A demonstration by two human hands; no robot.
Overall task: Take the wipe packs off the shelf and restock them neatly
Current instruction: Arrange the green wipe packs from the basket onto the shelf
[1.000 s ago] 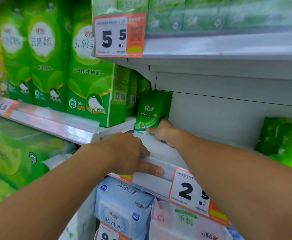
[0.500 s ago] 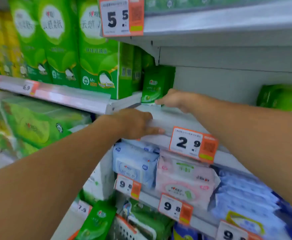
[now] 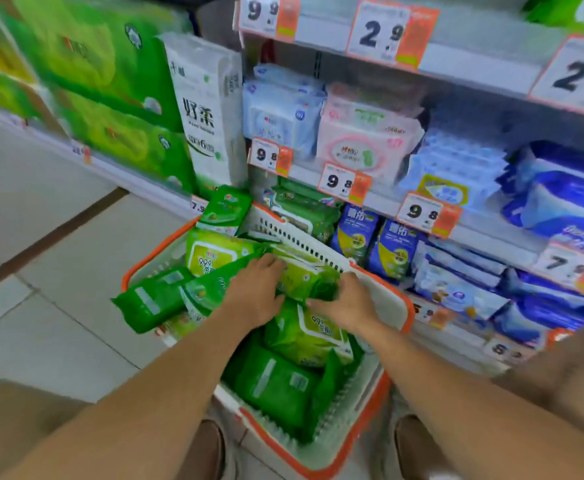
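Both hands, the left hand (image 3: 259, 296) and right hand (image 3: 346, 303), gripped one green wipe pack (image 3: 304, 280) atop the heap inside the white-and-orange basket (image 3: 392, 299). It looked light, soft and slick-wrapped, best held by its edges. A pack beside it read "999"; shelf tags behind the basket read "9.8".

Glossy plastic wipe packs (image 3: 304, 334), slotted plastic basket (image 3: 392, 306)

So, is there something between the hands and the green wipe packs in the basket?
Nothing visible. Both hands, the left hand and right hand, already rest on the green wipe packs heaped in the basket, with no cover or other item above them.
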